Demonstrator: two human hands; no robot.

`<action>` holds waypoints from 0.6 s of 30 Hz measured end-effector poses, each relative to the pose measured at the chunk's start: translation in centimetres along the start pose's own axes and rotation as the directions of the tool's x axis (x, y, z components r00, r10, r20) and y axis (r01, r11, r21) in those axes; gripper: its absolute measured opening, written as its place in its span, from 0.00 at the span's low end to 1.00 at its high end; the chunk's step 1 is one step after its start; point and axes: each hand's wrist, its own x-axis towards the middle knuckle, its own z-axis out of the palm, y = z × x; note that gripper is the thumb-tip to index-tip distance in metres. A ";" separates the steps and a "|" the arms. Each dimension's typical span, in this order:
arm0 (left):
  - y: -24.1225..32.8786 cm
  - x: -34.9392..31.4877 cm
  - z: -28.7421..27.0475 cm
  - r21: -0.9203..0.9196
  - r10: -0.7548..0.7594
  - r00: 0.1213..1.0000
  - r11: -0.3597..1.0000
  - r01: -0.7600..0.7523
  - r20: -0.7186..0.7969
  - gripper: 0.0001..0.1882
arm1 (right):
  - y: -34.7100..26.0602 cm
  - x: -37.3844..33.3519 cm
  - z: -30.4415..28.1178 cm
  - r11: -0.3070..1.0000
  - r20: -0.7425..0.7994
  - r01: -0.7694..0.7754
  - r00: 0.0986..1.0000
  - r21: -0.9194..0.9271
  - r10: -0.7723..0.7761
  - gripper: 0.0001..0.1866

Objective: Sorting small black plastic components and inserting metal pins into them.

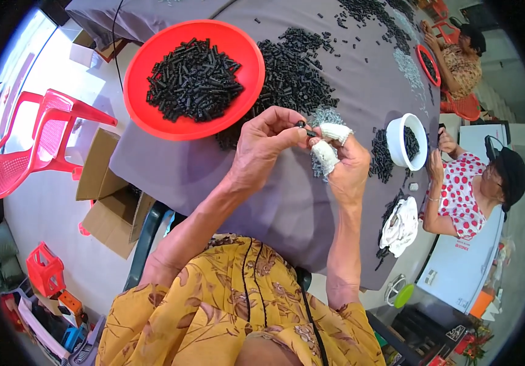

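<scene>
Above the near part of the table, my left hand (257, 141) pinches a small black cylindrical piece (312, 133) between thumb and fingers. My right hand (350, 172) meets it from the other side, closed on the same piece. White cloth covers wrap two digits of the right hand, one a finger cover (336, 132). Behind the hands lies a pile of short black pieces (296, 70). Small clear pieces (327, 116) show beside and partly beneath my right hand. A wide red basin (135, 91) to the left holds a heap of similar black pieces (192, 79).
A grey cloth covers the table (226, 210). At right stand a white bowl (394, 143) of black pieces and a crumpled white cloth (400, 226). Two other people work at the right edge, one in a dotted top (467, 192). A pink chair (36, 137) and cardboard box (101, 168) are left.
</scene>
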 end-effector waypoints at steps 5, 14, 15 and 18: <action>-0.1 0.0 0.1 -0.012 0.009 0.999 1.000 -0.008 0.035 0.09 | -0.3 0.1 0.4 0.977 -0.085 0.137 0.985 -0.165 -0.152 0.11; 0.4 -0.5 0.2 0.183 0.034 0.998 0.982 -0.044 0.054 0.10 | -1.9 1.5 -1.7 0.999 0.036 0.038 0.999 -0.017 -0.037 0.07; 0.4 -0.6 0.2 0.183 0.033 0.998 0.982 -0.043 0.054 0.10 | -2.0 1.6 -1.8 0.999 0.036 0.037 0.999 -0.018 -0.036 0.07; 0.4 -0.7 0.2 0.182 0.044 0.994 0.981 -0.062 0.105 0.10 | -1.9 1.7 -1.9 1.000 0.075 0.006 0.997 -0.011 -0.005 0.07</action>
